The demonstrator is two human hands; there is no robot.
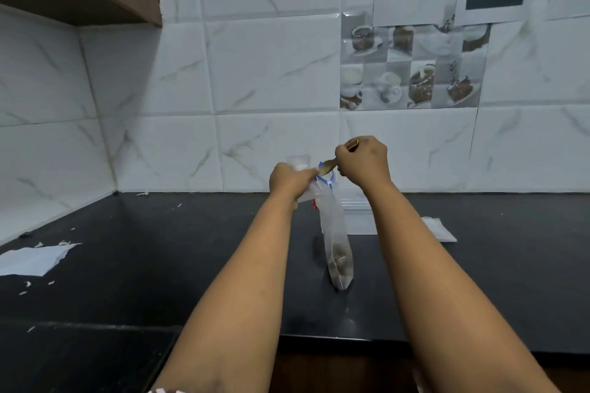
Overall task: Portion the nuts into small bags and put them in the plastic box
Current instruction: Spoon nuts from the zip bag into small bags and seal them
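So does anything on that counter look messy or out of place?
Yes. Small white scraps lie scattered on the dark counter at the left, around a torn sheet of paper. No nuts look spilled.

Two bare forearms come in from the near edge, uncovered from the elbows to the wrists. The left hand [289,181] and the right hand [364,161] wear no gloves, and no rings, watch or bracelet show on them. At the near edge, by the left elbow, a scrap of red-and-white patterned cloth [166,390] peeps in.
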